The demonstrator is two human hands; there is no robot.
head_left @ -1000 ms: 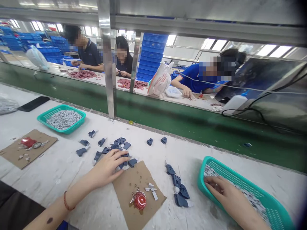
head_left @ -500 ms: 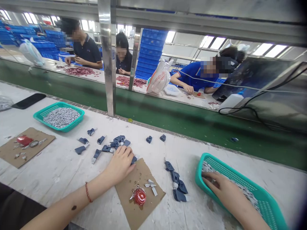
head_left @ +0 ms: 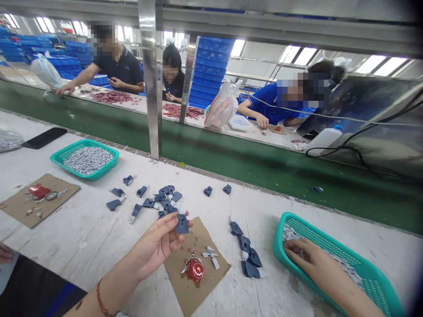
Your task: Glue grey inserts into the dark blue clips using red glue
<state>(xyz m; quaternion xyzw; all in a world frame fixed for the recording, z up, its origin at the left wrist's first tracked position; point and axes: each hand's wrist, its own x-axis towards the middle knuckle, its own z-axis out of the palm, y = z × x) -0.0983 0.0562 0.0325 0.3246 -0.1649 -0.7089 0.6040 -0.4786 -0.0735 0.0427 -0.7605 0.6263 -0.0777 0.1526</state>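
Left hand point(head_left: 158, 248): thumb and fingertips pinched together on one dark blue part point(head_left: 182, 225), pale tab up, held above the near edge of the loose pile point(head_left: 161, 197). Rear of that part and some pile pieces hidden by the fingers.

Right hand point(head_left: 312, 259): over the near wall of the right-hand green basket point(head_left: 330, 242), fingers bent, tips lost among pale pieces point(head_left: 291, 233); cannot tell whether they grip anything. Basket's near end runs to the lower frame edge. Pale pieces too small to make out singly.

Clear bag point(head_left: 9, 140) cut off at left frame edge; another person's hand point(head_left: 5, 254) only partly in view below it.

Edges: bench point(head_left: 264, 211) ends at the green belt point(head_left: 211, 152). Brown card point(head_left: 185, 286) with red cap point(head_left: 195, 269) lies just below the left hand. Strip of bench runs between the row of dark blue parts point(head_left: 244, 243) and the basket
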